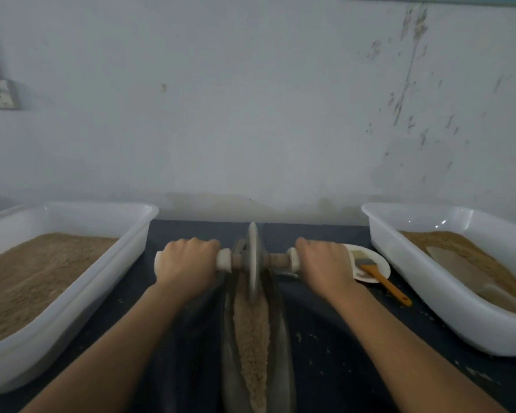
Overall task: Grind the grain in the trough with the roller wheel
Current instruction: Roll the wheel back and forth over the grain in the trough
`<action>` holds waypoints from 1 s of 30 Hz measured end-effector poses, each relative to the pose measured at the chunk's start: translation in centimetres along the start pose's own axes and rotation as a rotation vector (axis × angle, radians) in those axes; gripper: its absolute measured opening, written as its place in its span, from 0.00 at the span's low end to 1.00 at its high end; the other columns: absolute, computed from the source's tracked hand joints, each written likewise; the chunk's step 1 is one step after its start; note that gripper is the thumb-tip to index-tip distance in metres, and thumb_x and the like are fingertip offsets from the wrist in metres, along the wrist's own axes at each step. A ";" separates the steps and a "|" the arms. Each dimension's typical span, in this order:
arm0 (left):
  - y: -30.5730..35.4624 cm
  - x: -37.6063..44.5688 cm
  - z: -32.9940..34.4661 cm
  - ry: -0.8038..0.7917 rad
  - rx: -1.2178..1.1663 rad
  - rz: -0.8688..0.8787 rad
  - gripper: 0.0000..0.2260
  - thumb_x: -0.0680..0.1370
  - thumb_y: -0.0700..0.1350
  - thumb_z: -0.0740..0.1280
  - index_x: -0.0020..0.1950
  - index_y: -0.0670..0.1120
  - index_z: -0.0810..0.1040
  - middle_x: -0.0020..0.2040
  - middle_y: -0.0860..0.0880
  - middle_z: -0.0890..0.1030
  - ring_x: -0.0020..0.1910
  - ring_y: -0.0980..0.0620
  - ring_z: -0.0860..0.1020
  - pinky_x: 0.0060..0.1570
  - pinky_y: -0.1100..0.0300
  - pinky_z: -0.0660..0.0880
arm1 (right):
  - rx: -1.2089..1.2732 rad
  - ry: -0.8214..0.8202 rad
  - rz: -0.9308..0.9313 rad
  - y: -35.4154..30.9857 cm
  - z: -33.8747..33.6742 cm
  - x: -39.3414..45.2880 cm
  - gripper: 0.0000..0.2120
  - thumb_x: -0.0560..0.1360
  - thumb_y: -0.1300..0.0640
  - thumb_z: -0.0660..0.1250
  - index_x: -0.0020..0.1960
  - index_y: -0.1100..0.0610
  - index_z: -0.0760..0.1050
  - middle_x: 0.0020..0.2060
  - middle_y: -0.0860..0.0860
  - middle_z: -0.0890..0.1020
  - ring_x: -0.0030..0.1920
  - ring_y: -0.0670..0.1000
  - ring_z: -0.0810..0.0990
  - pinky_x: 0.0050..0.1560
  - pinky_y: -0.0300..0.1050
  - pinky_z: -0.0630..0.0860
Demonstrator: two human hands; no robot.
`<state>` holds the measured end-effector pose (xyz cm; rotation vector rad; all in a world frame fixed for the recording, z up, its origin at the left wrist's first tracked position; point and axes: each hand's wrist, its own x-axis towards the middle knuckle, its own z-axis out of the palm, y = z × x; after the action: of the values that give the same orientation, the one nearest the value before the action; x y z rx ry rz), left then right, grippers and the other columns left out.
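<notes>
The left hand (188, 263) and right hand (325, 262) each clench a handle of the roller wheel (253, 257), which stands at the far end of the trough (283, 338). The grain (252, 338) nearer the person looks coarse, so grinding seems well short of finished.

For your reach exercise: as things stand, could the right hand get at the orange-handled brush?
Probably yes. The brush lies on the small plate just beside the right hand, nothing between, but its fingers must first release the roller handle.

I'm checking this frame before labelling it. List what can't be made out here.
1. Near end of the long dark metal trough: cut off by the head view's bottom edge.
2. White handle ends of the grey disc roller wheel: covered by the left hand and right hand.
3. Pale flat object in the right white plastic tub: too blurred to identify.
</notes>
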<state>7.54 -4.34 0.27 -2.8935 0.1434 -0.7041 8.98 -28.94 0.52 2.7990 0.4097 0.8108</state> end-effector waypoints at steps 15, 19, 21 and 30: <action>0.5 -6.9 -3.5 -0.094 0.058 0.098 0.11 0.75 0.58 0.63 0.43 0.58 0.61 0.37 0.56 0.71 0.36 0.57 0.73 0.35 0.59 0.62 | 0.042 -0.094 -0.104 0.5 -1.5 -6.5 0.15 0.66 0.48 0.72 0.45 0.48 0.68 0.37 0.48 0.80 0.35 0.50 0.79 0.32 0.45 0.70; 0.8 -0.2 -1.5 -0.013 0.086 0.032 0.07 0.74 0.56 0.65 0.44 0.55 0.70 0.36 0.54 0.72 0.35 0.50 0.73 0.34 0.57 0.62 | 0.062 -0.035 0.044 0.5 2.3 -1.3 0.08 0.73 0.48 0.64 0.48 0.50 0.67 0.42 0.49 0.81 0.41 0.55 0.81 0.33 0.45 0.65; 0.9 0.8 -1.3 -0.012 0.096 0.033 0.07 0.73 0.54 0.65 0.43 0.54 0.69 0.34 0.55 0.67 0.33 0.50 0.68 0.33 0.56 0.61 | 0.078 -0.050 0.063 0.3 2.9 -0.9 0.08 0.74 0.48 0.62 0.47 0.50 0.67 0.43 0.49 0.81 0.41 0.55 0.80 0.34 0.46 0.65; 0.3 -11.3 -5.6 0.003 0.065 0.213 0.30 0.59 0.62 0.73 0.41 0.60 0.50 0.29 0.57 0.53 0.27 0.57 0.55 0.28 0.65 0.47 | 0.154 0.085 -0.186 0.5 -4.9 -11.3 0.27 0.40 0.52 0.82 0.33 0.49 0.70 0.22 0.45 0.69 0.20 0.45 0.66 0.20 0.40 0.62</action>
<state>-5.05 -3.91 0.02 -2.7608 0.4140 -0.6615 -2.83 -32.40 -0.85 2.8149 0.7647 0.8926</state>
